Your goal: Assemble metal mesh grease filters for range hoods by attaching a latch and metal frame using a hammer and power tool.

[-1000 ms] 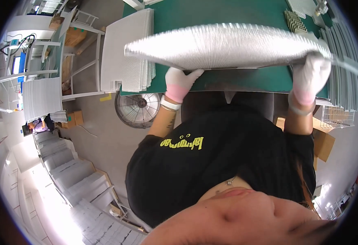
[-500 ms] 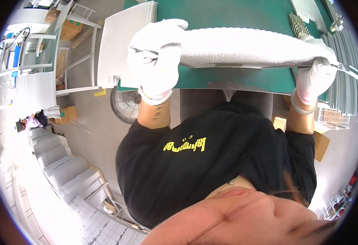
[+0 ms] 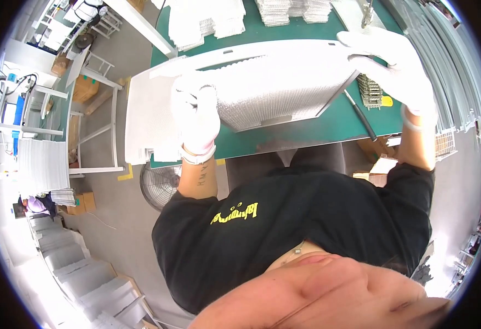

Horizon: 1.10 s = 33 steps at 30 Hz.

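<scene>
A white panel with a fine mesh-like texture (image 3: pixel 290 82) is held up, tilted, over the green table (image 3: pixel 262 140). My left hand (image 3: pixel 197 112), in a white glove, is closed on its left end. My right hand (image 3: pixel 397 66), gloved too, has thumb and fingers around its far right corner. Along the panel's far edge runs a smooth white strip with small slots. Beside my left hand, a stack of white textured sheets (image 3: pixel 148 112) lies at the table's left end. Near my right hand are a small pile of metal pieces (image 3: pixel 371 90) and a dark-handled tool (image 3: pixel 362 116).
White stacks of sheets (image 3: pixel 207 24) and smaller stacked pieces (image 3: pixel 295 12) stand at the table's far side. Long grey strips (image 3: pixel 451 71) are piled along the right. A floor fan (image 3: pixel 161 186) stands below the left corner, and cardboard boxes (image 3: pixel 380 167) sit below the right.
The panel has tilted, with its broad face and slotted edge now visible. My right hand has moved left along it with fingers more spread. The view now takes in more of the table's far side.
</scene>
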Available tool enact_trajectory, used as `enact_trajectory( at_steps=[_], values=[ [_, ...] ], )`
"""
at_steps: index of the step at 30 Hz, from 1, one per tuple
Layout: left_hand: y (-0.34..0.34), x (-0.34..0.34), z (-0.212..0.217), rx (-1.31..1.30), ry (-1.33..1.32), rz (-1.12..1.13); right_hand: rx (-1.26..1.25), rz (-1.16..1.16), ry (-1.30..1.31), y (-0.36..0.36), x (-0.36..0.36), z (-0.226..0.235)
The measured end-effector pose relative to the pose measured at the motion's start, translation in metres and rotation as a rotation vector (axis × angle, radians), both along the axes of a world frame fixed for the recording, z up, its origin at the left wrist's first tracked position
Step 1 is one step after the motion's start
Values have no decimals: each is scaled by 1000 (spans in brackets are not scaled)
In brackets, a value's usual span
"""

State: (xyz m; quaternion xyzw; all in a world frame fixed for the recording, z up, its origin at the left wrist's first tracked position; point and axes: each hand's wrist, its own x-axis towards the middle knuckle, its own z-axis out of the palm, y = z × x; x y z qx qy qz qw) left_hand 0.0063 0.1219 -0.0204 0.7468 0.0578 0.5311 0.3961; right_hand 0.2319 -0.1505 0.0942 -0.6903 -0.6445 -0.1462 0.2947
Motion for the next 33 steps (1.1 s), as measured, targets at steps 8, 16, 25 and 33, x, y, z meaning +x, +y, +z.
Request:
enact_trajectory(
  at_steps=[8,16,25,33],
  values=[
    [15,-13,48,151,164,-317,-173,335,-209,3,23,21],
    [0,-7,39,-36,93,-246,-487,319,10,60,-35,58],
    [-15,10,18,-123,-352,102,-139,530,-37,87,-14,20],
    [-12,30,-2,-47,-324,397,-111,469,-53,90,-27,22]
  ],
)
